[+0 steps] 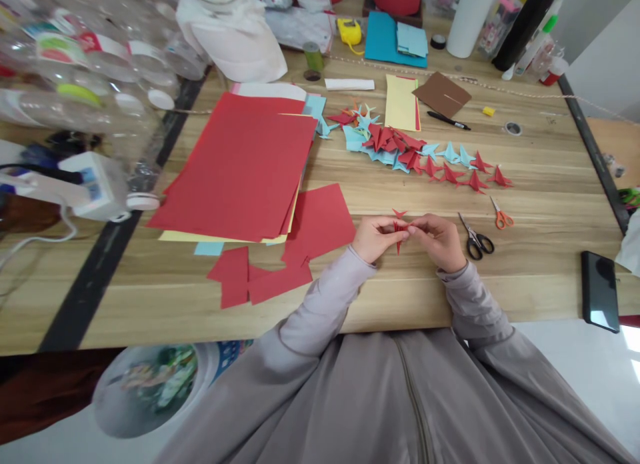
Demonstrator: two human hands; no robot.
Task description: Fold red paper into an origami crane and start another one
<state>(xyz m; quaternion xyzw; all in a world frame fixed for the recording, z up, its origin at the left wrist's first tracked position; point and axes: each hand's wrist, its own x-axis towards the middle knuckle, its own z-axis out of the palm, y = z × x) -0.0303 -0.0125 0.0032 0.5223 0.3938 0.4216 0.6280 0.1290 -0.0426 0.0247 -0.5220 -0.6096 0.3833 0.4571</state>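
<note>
Between my two hands is a small folded red paper crane (399,245), its pointed tips showing above and below my fingers. My left hand (375,237) pinches it from the left. From the other side, the thumb and forefinger of my right hand (439,241) close on its edge. Part of the paper is hidden by my fingers. Finished-looking red paper cranes (451,175) and light blue paper cranes (449,153) lie in a heap and rows beyond my hands. Left of my left hand rests a red paper sheet (325,221).
A large stack of red paper (245,164) and cut red pieces (280,284) lie left. Black-handled scissors (477,241) and orange-handled scissors (501,217) lie right, then a phone (600,291). Plastic bottles (107,54) crowd the far left. A bin (150,387) stands below the table edge.
</note>
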